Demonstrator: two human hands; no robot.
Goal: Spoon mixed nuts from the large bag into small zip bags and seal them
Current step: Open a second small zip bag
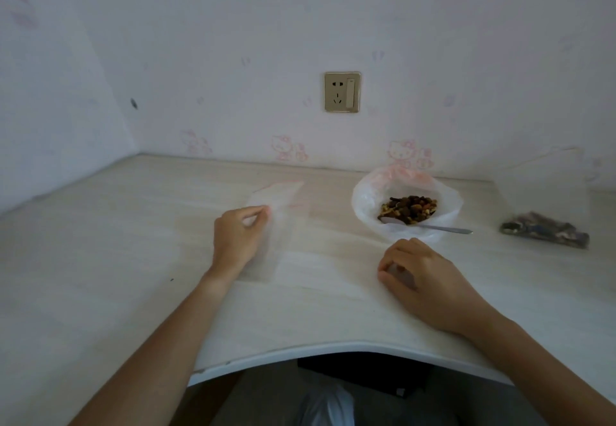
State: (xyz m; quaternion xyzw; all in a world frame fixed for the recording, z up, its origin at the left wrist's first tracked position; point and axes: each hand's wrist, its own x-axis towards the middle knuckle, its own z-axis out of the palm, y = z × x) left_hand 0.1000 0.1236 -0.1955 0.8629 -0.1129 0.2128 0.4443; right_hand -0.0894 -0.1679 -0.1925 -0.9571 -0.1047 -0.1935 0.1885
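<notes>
The small zip bags (278, 225) lie flat on the pale tabletop (100, 259) just left of the middle of the frame. Their long axis runs from the lower left up toward the back wall, leaning a little right, with the pink zip strip at the far end. They are clear and thin, almost lost against the wood; I cannot tell how many lie there.

My left hand (237, 238) comes in from the lower left, forearm stretched diagonally over the table. It rests on the near part of the small bags, thumb and forefinger brought together at one bag's left edge. I think it is a pinch on the plastic.

My right hand (423, 279) sits right of centre, knuckles up, fingers loosely curled onto the table. Something pale shows under the fingertips; I cannot tell what it is, nor whether I hold it.

The large bag (366, 197) stands in the right middle of the frame, near the wall, its mouth rolled open. Dark and golden mixed nuts (409, 208) fill the bottom. A metal spoon (430, 225) lies with its bowl inside and its handle pointing right over the rim.
</notes>
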